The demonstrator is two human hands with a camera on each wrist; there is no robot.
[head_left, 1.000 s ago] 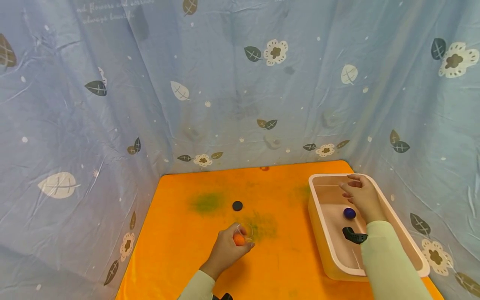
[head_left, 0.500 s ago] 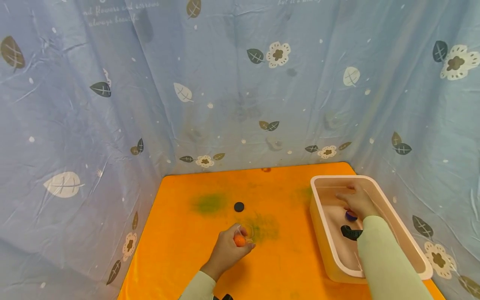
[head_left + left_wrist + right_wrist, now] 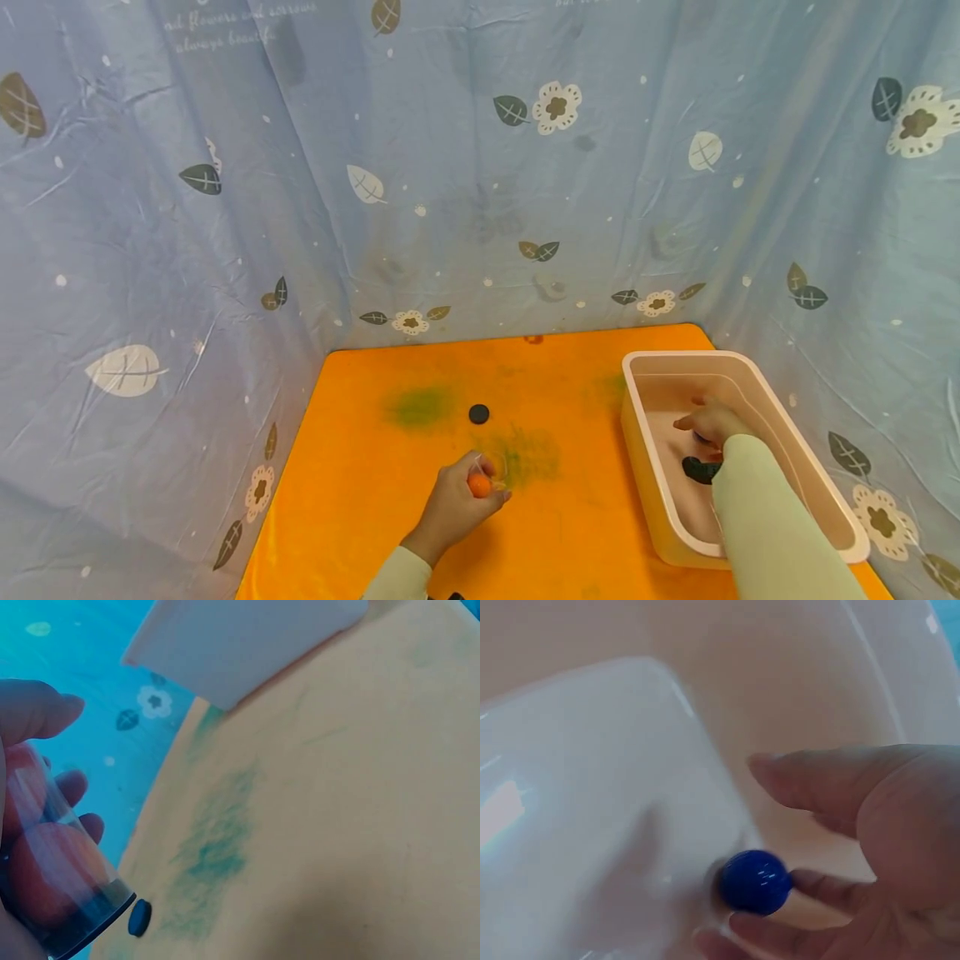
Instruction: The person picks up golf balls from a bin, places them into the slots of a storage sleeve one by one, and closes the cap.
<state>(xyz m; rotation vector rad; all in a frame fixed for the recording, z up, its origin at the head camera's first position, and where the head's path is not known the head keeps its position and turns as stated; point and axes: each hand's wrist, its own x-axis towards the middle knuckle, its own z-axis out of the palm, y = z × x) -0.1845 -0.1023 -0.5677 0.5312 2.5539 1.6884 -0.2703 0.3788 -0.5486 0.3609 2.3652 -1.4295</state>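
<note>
Over the middle of the orange table my left hand [image 3: 453,504] grips a clear plastic cup [image 3: 112,900], tilted in the left wrist view. Inside the cup are two orange balls [image 3: 52,874], one behind the other; the head view shows one orange ball [image 3: 480,485]. My right hand [image 3: 716,421] reaches down into the pale pink bin [image 3: 652,467]. There a shiny blue ball [image 3: 754,883] lies on the bin floor, with fingertips at its side and below it. The thumb stays apart from the ball. In the head view the hand mostly hides the ball.
A small black disc [image 3: 478,413] lies on the table [image 3: 360,500] beyond my left hand. The bin takes up the right side, with raised walls around my right hand. A blue patterned curtain [image 3: 450,167] closes in the back and both sides.
My right hand has lowered into the bin and come close around the blue ball, covering most of it in the head view. My left hand still holds the cup in about the same place.
</note>
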